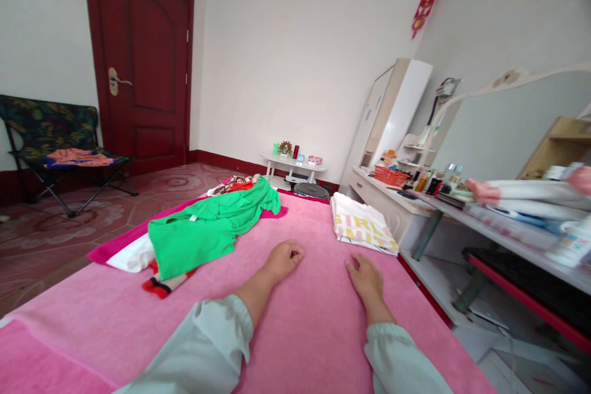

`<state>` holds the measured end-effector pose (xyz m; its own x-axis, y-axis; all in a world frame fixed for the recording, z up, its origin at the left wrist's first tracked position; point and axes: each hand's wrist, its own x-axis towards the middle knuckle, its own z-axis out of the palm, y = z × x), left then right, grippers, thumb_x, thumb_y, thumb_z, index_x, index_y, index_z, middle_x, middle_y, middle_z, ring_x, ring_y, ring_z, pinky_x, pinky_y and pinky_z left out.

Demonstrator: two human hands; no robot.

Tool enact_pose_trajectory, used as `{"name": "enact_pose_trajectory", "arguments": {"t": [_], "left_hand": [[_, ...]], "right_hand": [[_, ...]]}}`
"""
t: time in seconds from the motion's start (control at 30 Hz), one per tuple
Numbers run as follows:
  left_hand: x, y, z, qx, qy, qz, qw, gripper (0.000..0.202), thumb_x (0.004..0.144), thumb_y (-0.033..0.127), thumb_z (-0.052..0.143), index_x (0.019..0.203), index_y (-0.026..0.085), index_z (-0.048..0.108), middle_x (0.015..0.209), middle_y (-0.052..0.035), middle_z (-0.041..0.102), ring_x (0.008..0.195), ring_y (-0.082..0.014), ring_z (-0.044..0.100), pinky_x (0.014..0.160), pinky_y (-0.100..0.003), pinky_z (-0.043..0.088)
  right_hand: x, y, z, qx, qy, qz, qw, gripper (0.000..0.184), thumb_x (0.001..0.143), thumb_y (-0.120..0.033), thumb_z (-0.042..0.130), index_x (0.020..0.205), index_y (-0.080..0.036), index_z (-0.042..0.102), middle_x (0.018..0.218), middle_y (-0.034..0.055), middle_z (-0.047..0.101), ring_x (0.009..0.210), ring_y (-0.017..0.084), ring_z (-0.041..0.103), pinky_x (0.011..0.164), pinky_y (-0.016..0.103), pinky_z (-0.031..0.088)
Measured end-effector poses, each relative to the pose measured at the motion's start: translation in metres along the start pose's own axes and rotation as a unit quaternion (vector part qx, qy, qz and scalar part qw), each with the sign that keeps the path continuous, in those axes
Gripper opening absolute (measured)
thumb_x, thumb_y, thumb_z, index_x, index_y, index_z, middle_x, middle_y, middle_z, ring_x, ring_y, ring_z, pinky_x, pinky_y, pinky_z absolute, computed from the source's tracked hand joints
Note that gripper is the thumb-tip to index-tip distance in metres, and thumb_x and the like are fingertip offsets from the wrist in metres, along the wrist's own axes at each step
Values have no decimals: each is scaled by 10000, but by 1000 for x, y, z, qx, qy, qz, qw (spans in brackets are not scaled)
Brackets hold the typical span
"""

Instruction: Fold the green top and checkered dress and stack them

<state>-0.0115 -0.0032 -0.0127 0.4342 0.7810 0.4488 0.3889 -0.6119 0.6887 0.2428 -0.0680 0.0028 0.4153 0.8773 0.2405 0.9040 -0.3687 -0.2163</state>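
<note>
My left hand (284,260) is over the middle of the pink blanket (305,332), its fingers curled in toward the thumb and nothing visible in them. To its left lies a crumpled green shirt (207,228), spread over other clothes. My right hand (367,280) rests low over the blanket with thumb and fingers apart, holding nothing. Just beyond it, near the right edge, is a folded white T-shirt (362,225) with yellow and pink lettering. Neither hand touches the clothes. A white garment (132,255) and a red, black and beige piece (161,286) stick out from under the green shirt.
A white dressing table (373,188) with an orange basket (390,176) stands along the right, beside a cluttered shelf (517,231). A low white table (293,163) stands beyond the blanket. At left, a folding chair (41,117) holds a patterned cloth (80,157) near a red door (148,61).
</note>
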Motion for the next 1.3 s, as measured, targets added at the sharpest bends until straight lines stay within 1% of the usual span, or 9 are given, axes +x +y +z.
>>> {"name": "enact_pose_trajectory", "arguments": {"t": [0.43,0.7,0.8,0.9,0.97,1.1,1.2,1.23,1.3], "left_hand": [[1,-4,0,-5,-3,4,1000,200,762,115,524,831,148,709,866,-45,691,815,-156,614,781,-264,482],[-1,2,-2,39,-21,15,999,228,740,93,528,841,166,718,876,-34,699,821,-150,619,771,-248,481],[-1,3,-18,82,-16,-3,996,189,706,103,573,794,181,721,862,-39,699,840,-171,623,795,-264,471],[-2,-3,-54,137,51,-60,987,211,756,145,542,873,160,716,966,-113,675,974,-252,594,892,-369,431],[-5,-10,-85,187,118,-107,969,280,801,166,501,1010,150,686,1109,-153,621,1099,-296,526,954,-433,384],[-18,-26,-135,328,278,-221,875,432,819,225,527,1245,155,548,1358,-171,429,1212,-321,428,966,-441,384],[-26,-33,-151,355,354,-284,817,572,801,231,552,1345,112,422,1482,-217,214,1235,-359,395,917,-448,416],[-28,-34,-153,356,367,-300,806,596,795,232,557,1355,102,400,1484,-229,203,1228,-369,400,900,-452,423],[-30,-37,-155,353,369,-324,797,594,794,237,557,1345,79,403,1412,-250,327,1188,-375,435,870,-454,434]], "right_hand": [[0,0,-1,18,6,3,1000,455,880,-404,427,1271,-218,569,1393,50,495,1288,231,431,1037,348,348],[6,9,8,37,18,-11,999,454,875,-404,419,1246,-208,591,1378,51,513,1281,224,442,1039,333,349],[10,14,12,57,19,-13,998,446,868,-402,429,1229,-209,606,1369,42,524,1273,215,453,1027,315,365],[12,16,13,72,21,-12,997,437,859,-400,440,1217,-221,615,1359,28,535,1254,216,474,1003,317,392],[12,17,14,76,24,-11,997,433,857,-401,443,1209,-223,621,1354,27,540,1248,219,480,995,320,402],[10,16,12,81,22,-7,996,423,855,-392,451,1201,-225,628,1356,30,538,1253,222,477,1009,333,392],[10,15,10,87,19,-7,996,421,857,-398,451,1202,-234,626,1358,24,536,1248,221,484,997,333,404],[10,15,10,88,19,-8,996,422,857,-400,450,1203,-234,625,1358,23,536,1245,220,487,992,332,409],[10,15,9,87,19,-11,996,420,855,-398,451,1200,-234,628,1356,22,539,1241,220,492,987,330,414]]}}
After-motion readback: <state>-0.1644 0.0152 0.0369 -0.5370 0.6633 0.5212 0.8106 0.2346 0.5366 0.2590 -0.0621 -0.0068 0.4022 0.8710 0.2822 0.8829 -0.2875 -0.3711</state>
